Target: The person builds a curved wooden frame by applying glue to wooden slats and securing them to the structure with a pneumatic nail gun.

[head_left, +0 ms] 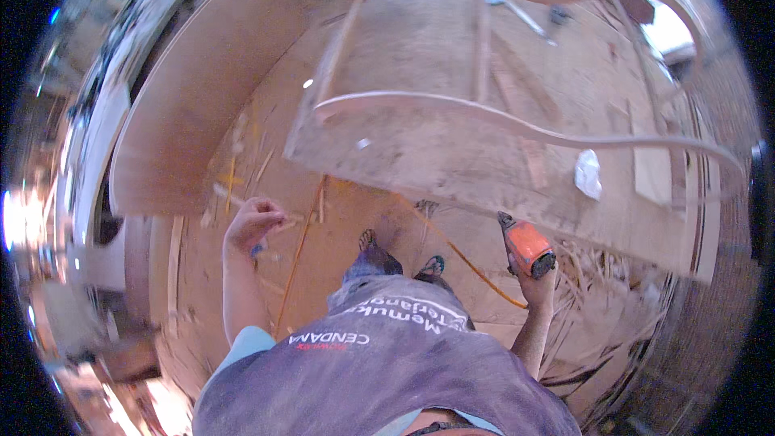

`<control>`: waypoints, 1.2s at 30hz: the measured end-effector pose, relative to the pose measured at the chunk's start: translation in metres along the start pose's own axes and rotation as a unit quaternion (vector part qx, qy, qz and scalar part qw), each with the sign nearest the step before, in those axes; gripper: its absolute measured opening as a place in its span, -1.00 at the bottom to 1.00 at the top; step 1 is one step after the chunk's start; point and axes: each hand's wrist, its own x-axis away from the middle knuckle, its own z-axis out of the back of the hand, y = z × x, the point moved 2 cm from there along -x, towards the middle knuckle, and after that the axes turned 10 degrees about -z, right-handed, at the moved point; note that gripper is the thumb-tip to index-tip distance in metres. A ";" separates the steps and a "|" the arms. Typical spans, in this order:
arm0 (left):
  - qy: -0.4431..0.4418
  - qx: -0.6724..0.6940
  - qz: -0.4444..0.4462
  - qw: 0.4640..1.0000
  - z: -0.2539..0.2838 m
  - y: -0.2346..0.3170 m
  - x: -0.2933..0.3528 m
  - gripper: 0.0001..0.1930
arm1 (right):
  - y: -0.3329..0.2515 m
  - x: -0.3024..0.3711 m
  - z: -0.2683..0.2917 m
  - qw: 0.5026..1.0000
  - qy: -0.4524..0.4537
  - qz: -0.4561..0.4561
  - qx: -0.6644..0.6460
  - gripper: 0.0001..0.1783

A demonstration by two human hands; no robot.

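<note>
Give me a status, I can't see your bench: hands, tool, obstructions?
Right hand gripping orange nail gun. Left hand closed on something small. Curved wooden frame ahead; orange hose underfoot.

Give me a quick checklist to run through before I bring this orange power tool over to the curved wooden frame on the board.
1. Grip on the tool: ok. The right hand is closed round the orange power tool.
2. Hose: not ok. The orange hose trails across the floor beside the feet.
3. Left hand: cannot tell. It is curled shut over something small, too small to identify.
4. Frame in place: ok. The curved wooden frame lies on the big board.
5. Board surface: not ok. A white rag lies on it.
6. Footing: not ok. Wood strips and scraps litter the floor.
</note>
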 end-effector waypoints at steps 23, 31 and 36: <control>0.383 0.013 0.103 0.918 0.408 -0.375 0.092 -0.89 | 0.013 0.034 -0.431 0.897 -0.231 -0.298 0.233 -0.57; 0.302 -0.097 0.013 0.948 0.494 -0.270 -0.107 -0.86 | 0.187 0.119 -0.519 0.849 -0.283 -0.446 0.020 -0.65; 0.283 -0.038 0.028 0.958 0.623 -0.310 -0.180 -0.70 | 0.052 0.092 -0.642 0.786 -0.220 -0.571 0.087 -0.64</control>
